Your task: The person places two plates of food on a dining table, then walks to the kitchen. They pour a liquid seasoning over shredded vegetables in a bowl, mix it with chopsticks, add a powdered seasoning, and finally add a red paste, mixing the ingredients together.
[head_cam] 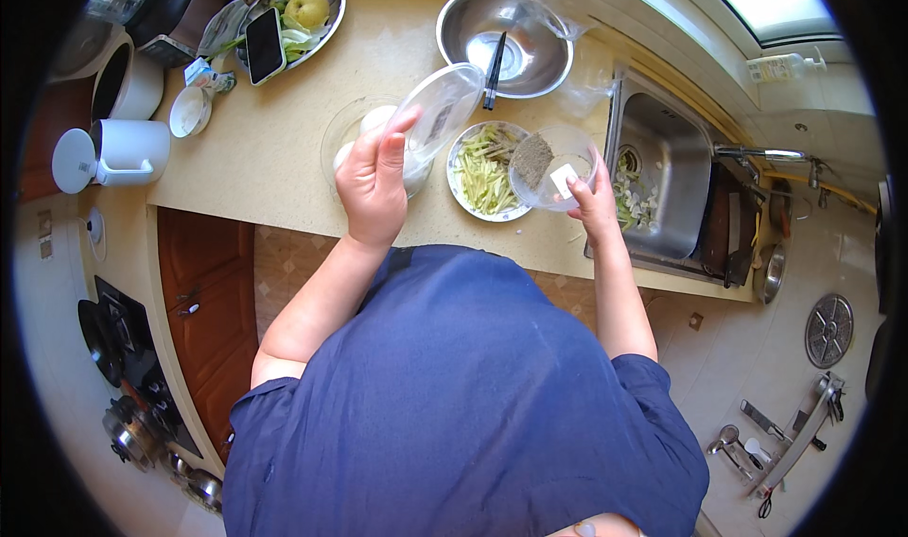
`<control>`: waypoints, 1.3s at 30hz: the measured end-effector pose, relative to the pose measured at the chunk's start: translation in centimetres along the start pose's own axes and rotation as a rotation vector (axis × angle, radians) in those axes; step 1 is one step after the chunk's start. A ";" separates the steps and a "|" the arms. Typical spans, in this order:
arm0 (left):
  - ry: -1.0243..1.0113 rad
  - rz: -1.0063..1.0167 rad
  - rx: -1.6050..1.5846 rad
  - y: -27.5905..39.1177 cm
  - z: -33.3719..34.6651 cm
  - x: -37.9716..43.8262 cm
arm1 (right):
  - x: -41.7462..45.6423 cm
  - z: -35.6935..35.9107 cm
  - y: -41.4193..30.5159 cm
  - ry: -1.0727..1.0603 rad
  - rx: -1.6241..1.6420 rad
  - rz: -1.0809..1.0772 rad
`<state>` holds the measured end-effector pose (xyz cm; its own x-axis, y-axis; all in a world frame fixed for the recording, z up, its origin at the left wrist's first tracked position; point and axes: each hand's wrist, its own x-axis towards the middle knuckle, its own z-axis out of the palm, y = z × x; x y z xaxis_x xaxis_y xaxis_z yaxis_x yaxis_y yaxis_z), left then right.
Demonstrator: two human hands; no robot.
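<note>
My left hand (376, 175) holds a round clear plastic lid (443, 108) tilted above a glass bowl (333, 129) with white rounded pieces in it. In my right hand (594, 200) is a clear plastic tub (567, 140) of grey-brown ground powder, tilted, with a small white piece (564, 181) by my thumb. The tub's left edge overlaps the rim of a patterned plate (461, 195). That plate bears pale green shredded vegetable strips (486, 172), with some of the brownish powder on their upper right part.
A steel bowl (461, 30) with black chopsticks (495, 72) across its rim stands behind the plate. At right is a sink (670, 218) with vegetable scraps. A silver tray (337, 12), a phone (264, 46), a small white bowl (190, 111) and a white jug (131, 153) are at left.
</note>
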<state>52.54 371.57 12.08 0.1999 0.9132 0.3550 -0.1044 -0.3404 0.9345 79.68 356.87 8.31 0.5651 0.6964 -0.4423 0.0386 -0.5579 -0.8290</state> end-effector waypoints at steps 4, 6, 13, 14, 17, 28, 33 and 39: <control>0.005 0.002 0.006 0.1 0.1 0.0 | -0.3 -0.2 -0.5 -0.031 0.028 -0.026; 0.004 -0.002 0.003 0.1 0.1 0.0 | -0.4 -0.4 -0.4 -0.034 0.028 -0.026; -0.005 -0.032 0.000 0.1 -0.1 -0.2 | -1.1 -2.2 0.9 -0.020 0.052 0.035; -0.004 -0.047 0.000 0.1 -0.1 -0.2 | -1.2 -2.5 1.2 -0.016 0.066 0.028; -0.004 -0.022 -0.004 0.0 0.0 -0.2 | -1.4 -2.8 1.5 -0.023 0.136 -0.038; -0.007 -0.013 -0.001 0.1 0.2 -0.3 | -1.0 -2.0 1.8 0.026 0.034 -0.023; -0.004 -0.015 -0.004 -0.1 0.0 -0.5 | -1.3 -2.3 1.4 -0.018 0.060 0.011; 0.015 0.000 -0.007 -0.1 0.1 -0.6 | -0.9 -2.1 1.8 0.000 0.042 0.009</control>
<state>52.58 371.05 11.77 0.1849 0.9166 0.3544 -0.1110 -0.3388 0.9343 81.04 354.30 7.92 0.5653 0.6914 -0.4499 -0.0010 -0.5448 -0.8385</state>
